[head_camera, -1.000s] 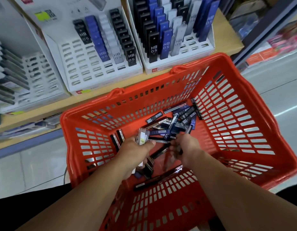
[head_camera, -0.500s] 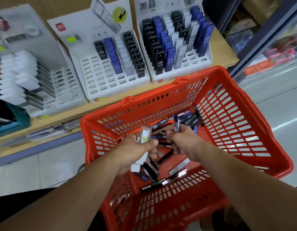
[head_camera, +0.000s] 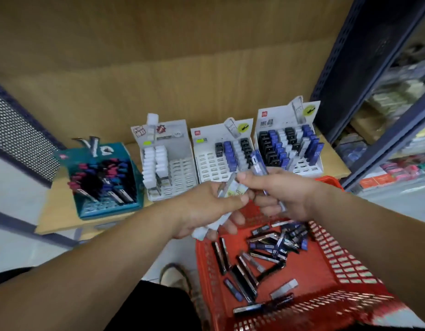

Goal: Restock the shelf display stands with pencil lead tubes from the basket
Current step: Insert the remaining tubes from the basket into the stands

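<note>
Above the far rim of the red basket [head_camera: 338,259], the left hand [head_camera: 206,209] grips a bunch of pale tubes [head_camera: 230,189], and the right hand [head_camera: 285,194] pinches a blue tube [head_camera: 259,163] upright. Loose tubes [head_camera: 273,244] lie inside the basket. Beyond the basket, stands [head_camera: 207,163] sit on a shelf [head_camera: 56,211].

Two arms come in from the bottom edge, both bare. The left forearm [head_camera: 99,263] and the right forearm [head_camera: 373,235] show no sleeve from frame edge to wrist. The left grip [head_camera: 206,209] and right grip [head_camera: 285,194] are bare too. Down below, black cloth [head_camera: 149,309] covers the lap, with another black patch [head_camera: 6,275] at the left edge. And there's one shoe [head_camera: 176,277], pale upper with dark trim, too blurred for more.
</note>
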